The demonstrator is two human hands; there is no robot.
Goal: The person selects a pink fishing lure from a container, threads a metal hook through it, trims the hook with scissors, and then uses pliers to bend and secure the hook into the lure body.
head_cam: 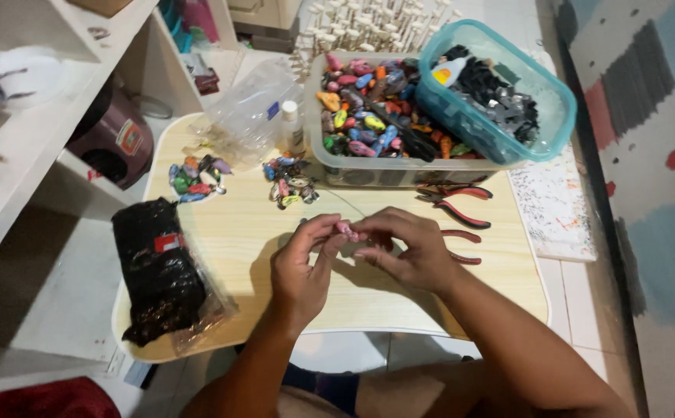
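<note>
1. We hold a small pink bead-like piece (346, 229) between the fingertips of both hands, above the middle of the low wooden table (252, 232). It is rounded and glossy; its finer shape is too small to tell.
2. Our left hand (304, 267) pinches the piece from the left with thumb and forefinger, the other fingers curled in.
3. Our right hand (407, 246) grips it from the right, fingers bent over it. A thin wire (337, 197) runs from our fingers toward the far side of the table.
4. Just beyond the right hand, two pairs of red-handled pliers (455, 203) lie on the table, and another red-handled tool (461, 246) lies partly under that hand.
5. At the far edge stands a clear plastic tub (329, 159) heaped with many-coloured small pieces (368, 116).
6. A teal-rimmed box (492, 131) sits tilted in that tub's right end, holding dark grey and black parts (500, 97).
7. Two small loose heaps of coloured pieces (196, 179) lie toward the far left of the table, in front of the tub.
8. A small white bottle (291, 128) and a crumpled clear plastic bag (248, 116) stand by the tub's left wall.
9. A black bundle in clear wrap (159, 271) lies along the table's near left corner.
</note>
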